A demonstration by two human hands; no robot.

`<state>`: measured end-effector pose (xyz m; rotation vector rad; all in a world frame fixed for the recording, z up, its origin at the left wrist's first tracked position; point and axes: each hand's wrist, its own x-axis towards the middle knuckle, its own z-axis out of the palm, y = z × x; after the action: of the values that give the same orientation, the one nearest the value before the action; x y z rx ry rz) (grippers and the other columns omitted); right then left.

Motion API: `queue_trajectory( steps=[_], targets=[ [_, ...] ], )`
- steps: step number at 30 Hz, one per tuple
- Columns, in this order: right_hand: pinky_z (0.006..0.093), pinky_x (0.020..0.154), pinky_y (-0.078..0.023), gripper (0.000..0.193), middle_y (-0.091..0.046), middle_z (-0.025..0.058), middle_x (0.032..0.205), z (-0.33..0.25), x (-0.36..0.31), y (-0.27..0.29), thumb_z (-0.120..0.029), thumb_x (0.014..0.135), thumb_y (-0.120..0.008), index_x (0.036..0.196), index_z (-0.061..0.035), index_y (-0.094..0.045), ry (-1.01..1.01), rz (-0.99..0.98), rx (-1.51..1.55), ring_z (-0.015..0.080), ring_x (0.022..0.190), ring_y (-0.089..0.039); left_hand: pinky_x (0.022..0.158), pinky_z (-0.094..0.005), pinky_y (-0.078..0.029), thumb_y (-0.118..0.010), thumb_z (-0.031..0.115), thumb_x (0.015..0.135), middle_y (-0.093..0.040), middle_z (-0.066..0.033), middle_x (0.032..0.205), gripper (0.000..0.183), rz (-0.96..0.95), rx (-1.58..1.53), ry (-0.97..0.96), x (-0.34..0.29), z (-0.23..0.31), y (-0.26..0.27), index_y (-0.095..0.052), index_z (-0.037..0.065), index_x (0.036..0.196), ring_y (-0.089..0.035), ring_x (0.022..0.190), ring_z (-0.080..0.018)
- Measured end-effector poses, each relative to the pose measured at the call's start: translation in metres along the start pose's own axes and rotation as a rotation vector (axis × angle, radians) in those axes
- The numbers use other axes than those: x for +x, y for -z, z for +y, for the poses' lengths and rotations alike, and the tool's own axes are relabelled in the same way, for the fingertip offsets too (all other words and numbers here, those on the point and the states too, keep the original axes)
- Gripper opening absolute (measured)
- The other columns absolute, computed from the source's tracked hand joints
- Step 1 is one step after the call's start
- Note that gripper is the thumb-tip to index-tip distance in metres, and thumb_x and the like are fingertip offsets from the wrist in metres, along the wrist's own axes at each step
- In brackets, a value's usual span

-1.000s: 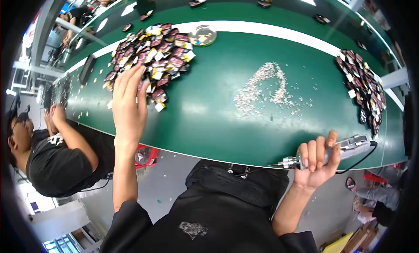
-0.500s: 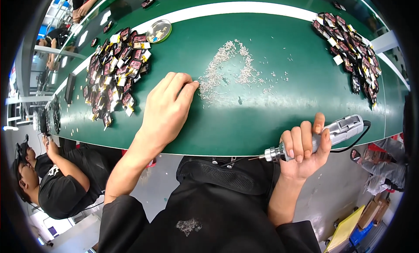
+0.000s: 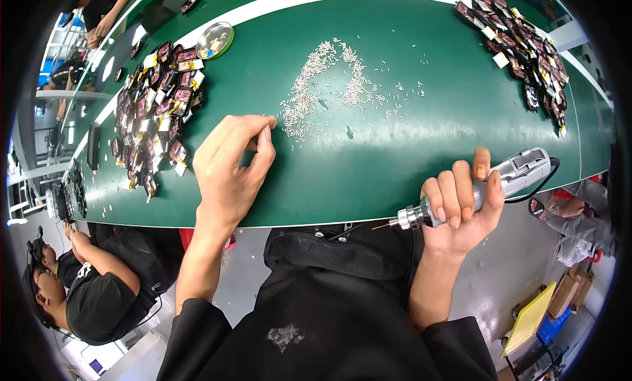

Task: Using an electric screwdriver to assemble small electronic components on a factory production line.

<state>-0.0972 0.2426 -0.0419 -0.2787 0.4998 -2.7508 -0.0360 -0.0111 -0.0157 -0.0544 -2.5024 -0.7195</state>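
My left hand (image 3: 230, 164) hovers over the green table, its thumb and forefinger pinched together just left of a scattered heap of tiny silver screws (image 3: 299, 101). Whatever sits between those fingertips is too small to make out. In my right hand (image 3: 461, 210) is a grey electric screwdriver (image 3: 520, 174), gripped across its body near the table's front edge. Its thin bit points left and a black cable leaves its rear end. To the left of my left hand lies a big pile of small black-framed parts (image 3: 151, 118) with white and yellow tabs.
A round shallow tin (image 3: 215, 40) with small yellowish pieces stands behind the left pile. A second pile of similar parts (image 3: 520, 52) lies at the far right. At lower left a co-worker (image 3: 99, 289) sits along the same green table (image 3: 395, 164).
The whole view has shifted slightly. My left hand has drawn back a little from the screw heap toward me, fingers still pinched. The right hand keeps its hold on the screwdriver.
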Motion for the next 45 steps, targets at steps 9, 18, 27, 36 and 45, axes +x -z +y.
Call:
queue_trajectory(
  steps=[9,18,27,36,45],
  targets=[
    [0.0239,0.046,-0.036,0.017,-0.038,-0.0027,0.050,0.003,0.012,-0.043,-0.022,0.093,-0.048,0.090,-0.0054,-0.046,0.037,-0.019,0.069,0.0075,0.039,-0.035,0.064,-0.0254,-0.050,-0.062,-0.014,0.074,-0.066,-0.0158,0.080,0.011,-0.062,-0.763,0.427,-0.039,0.056,-0.008,-0.064,-0.008,0.083,-0.063,0.071,-0.0185],
    [0.0237,0.046,-0.037,0.017,-0.039,-0.0028,0.051,0.018,0.021,-0.066,-0.021,0.090,-0.052,0.090,-0.0044,-0.049,0.060,-0.072,0.088,0.0079,0.038,-0.037,0.058,-0.0238,-0.047,-0.055,0.002,0.088,-0.062,-0.0168,0.079,0.012,-0.073,-1.361,0.577,-0.050,0.069,-0.016,-0.060,-0.009,0.086,-0.058,0.066,-0.0153],
    [0.0234,0.046,-0.037,0.017,-0.039,-0.0025,0.050,0.020,0.017,-0.059,-0.021,0.091,-0.051,0.090,-0.0037,-0.050,0.058,-0.119,0.016,0.0081,0.038,-0.038,0.057,-0.0258,-0.046,-0.059,-0.005,0.082,-0.061,-0.0147,0.073,0.004,-0.083,-1.083,0.474,-0.050,0.069,-0.015,-0.059,-0.008,0.079,-0.057,0.062,-0.0173],
    [0.0240,0.046,-0.036,0.020,-0.038,-0.0026,0.051,0.021,0.019,-0.047,-0.023,0.093,-0.049,0.091,-0.0034,-0.051,0.067,-0.068,-0.063,0.0077,0.040,-0.036,0.054,-0.0283,-0.045,-0.062,-0.012,0.071,-0.061,-0.0133,0.071,0.011,-0.081,-0.714,0.254,-0.045,0.064,-0.031,-0.059,-0.005,0.079,-0.056,0.058,-0.0213],
    [0.0256,0.043,-0.033,0.019,-0.035,-0.0023,0.049,0.032,0.030,-0.057,-0.025,0.097,-0.040,0.089,-0.0072,-0.044,0.175,0.106,0.058,0.0086,0.038,-0.031,0.060,-0.0251,-0.045,-0.047,0.014,0.095,-0.063,-0.0201,0.088,0.029,0.160,-0.226,0.243,-0.036,0.010,0.060,-0.059,-0.012,0.101,-0.058,0.069,-0.0185]
  ],
)
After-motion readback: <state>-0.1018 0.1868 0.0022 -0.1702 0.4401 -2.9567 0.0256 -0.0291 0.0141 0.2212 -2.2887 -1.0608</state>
